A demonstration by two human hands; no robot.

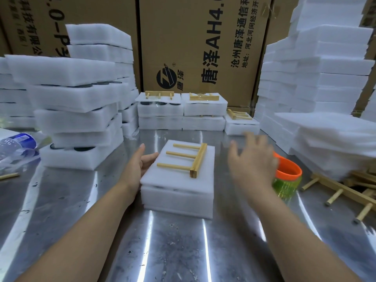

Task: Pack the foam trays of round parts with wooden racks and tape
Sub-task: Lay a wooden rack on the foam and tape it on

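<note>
Foam tray pack (177,192) sits on the surface (179,251), wooden rack (191,159) flat on top. Left hand (140,165), fingers straight, braces the pack's left side. Right hand (252,159), spread and empty, hovers right of the pack by the tape roll (288,176). Advise steadying the rack before taping.

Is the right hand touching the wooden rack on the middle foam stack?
Apart. The head view shows bare foam and table between the right hand and the wooden rack.
</note>
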